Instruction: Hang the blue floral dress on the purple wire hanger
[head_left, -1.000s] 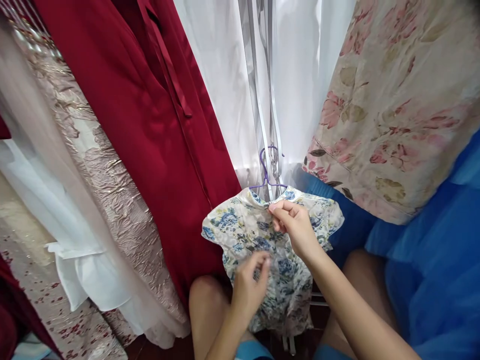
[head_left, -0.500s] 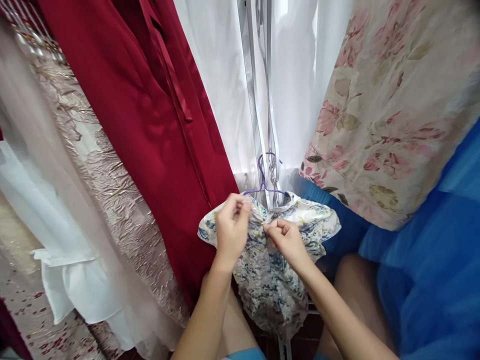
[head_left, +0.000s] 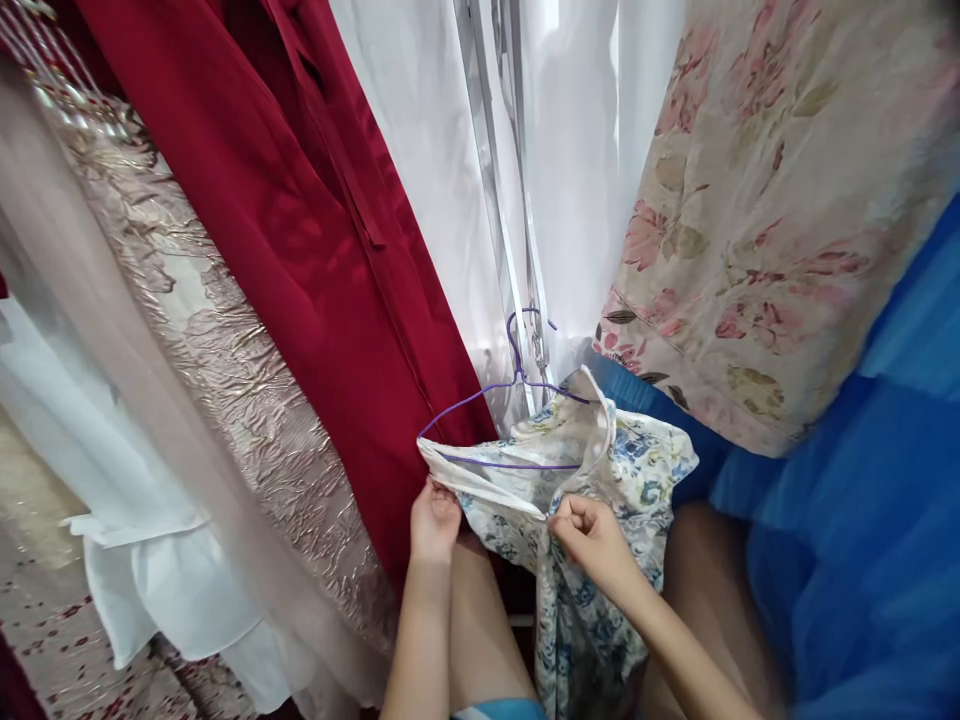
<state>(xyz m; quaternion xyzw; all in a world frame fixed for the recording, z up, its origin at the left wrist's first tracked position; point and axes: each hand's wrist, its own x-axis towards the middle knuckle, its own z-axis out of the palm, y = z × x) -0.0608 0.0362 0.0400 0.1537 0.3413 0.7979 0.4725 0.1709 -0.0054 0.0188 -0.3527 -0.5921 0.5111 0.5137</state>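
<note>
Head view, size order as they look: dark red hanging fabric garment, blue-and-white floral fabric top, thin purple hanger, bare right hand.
1. Dark red hanging garment
2. Blue-and-white floral top
3. Not ranked: thin purple hanger spans wider, bare right hand covers more area.

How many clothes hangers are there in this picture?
1: the purple hanger, partly inside the blue-flowered top, above the right hand in the picture. Others may be hidden or out of view above the other hanging clothes.
</note>
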